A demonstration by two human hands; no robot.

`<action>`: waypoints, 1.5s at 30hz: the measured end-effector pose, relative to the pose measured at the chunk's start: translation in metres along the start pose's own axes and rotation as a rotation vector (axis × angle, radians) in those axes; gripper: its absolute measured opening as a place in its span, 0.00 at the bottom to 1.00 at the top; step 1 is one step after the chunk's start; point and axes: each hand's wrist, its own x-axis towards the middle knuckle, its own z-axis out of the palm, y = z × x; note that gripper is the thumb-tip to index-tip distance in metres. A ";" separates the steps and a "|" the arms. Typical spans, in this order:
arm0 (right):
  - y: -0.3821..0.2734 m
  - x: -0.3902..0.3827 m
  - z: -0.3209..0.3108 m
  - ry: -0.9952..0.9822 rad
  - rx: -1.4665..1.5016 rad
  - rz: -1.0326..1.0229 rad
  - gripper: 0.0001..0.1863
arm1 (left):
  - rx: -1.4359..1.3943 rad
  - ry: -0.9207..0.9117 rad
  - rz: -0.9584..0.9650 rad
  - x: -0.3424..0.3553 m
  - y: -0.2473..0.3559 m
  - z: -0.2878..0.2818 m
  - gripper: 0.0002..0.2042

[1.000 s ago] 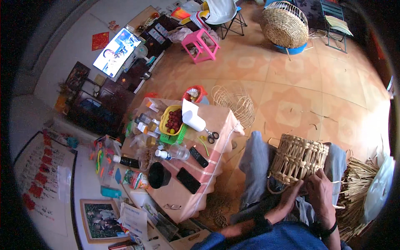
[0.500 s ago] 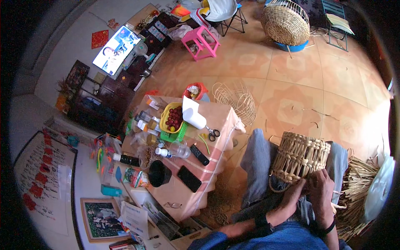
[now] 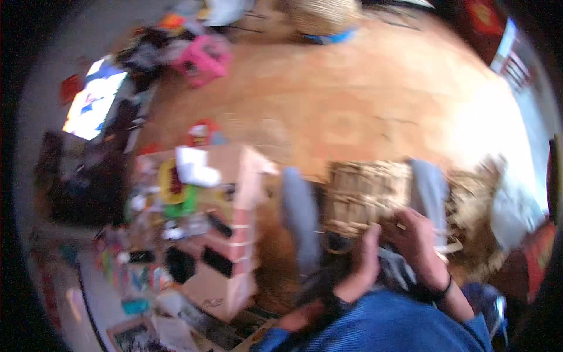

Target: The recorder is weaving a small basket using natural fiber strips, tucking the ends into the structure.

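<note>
Closest in, a blue ribbed sleeve and shirt front (image 3: 387, 322) are filling the lower edge, and both forearms are rising out of it toward the lap. Motion blur is smearing the whole view, so fine detail is not readable. The left hand (image 3: 366, 258) is lying against the near lower rim of a pale woven wicker basket (image 3: 366, 196), fingers curled toward it; whether they are actually pinching a strand I cannot tell. The right hand (image 3: 419, 240), wearing a dark band at the wrist, is pressing on the same near rim just beside the left hand, fingers bent over the weave and seemingly gripping it, though the blur is keeping that uncertain. The basket is sitting on the lap between two grey-trousered knees (image 3: 299, 214), tilted with its side toward the camera. To the person's right, a heap of loose straw-coloured cane strips (image 3: 475, 205) is lying on the floor, touching the right knee. To the left, a low pink table (image 3: 234, 234) is standing near the left knee, crowded with small things: a yellow-and-green bowl (image 3: 173, 185), a white folded cloth (image 3: 193, 167) and flat black oblong objects (image 3: 220, 226). Further off, orange tiled floor (image 3: 363, 100) is stretching away, with a bright pink plastic stool (image 3: 202, 58) and a lit flat screen (image 3: 94, 105) well apart at the left, and another round wicker basket (image 3: 322, 14) at the far top edge.
</note>
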 end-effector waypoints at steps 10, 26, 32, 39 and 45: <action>-0.006 -0.006 -0.025 -0.070 0.153 0.073 0.08 | -0.586 -0.067 -0.001 -0.014 0.019 0.010 0.17; -0.013 -0.005 -0.019 -0.105 0.147 0.006 0.08 | -0.134 -0.181 0.277 -0.009 0.000 -0.014 0.19; -0.012 -0.004 -0.014 -0.057 0.245 0.091 0.07 | -0.531 -0.070 -0.104 -0.020 0.023 0.000 0.20; -0.012 -0.009 -0.009 -0.031 0.036 0.033 0.09 | -0.586 -0.071 -0.139 -0.017 0.016 -0.005 0.20; -0.016 -0.008 -0.009 -0.029 -0.076 0.000 0.08 | -0.192 -0.272 0.309 0.012 -0.031 -0.025 0.24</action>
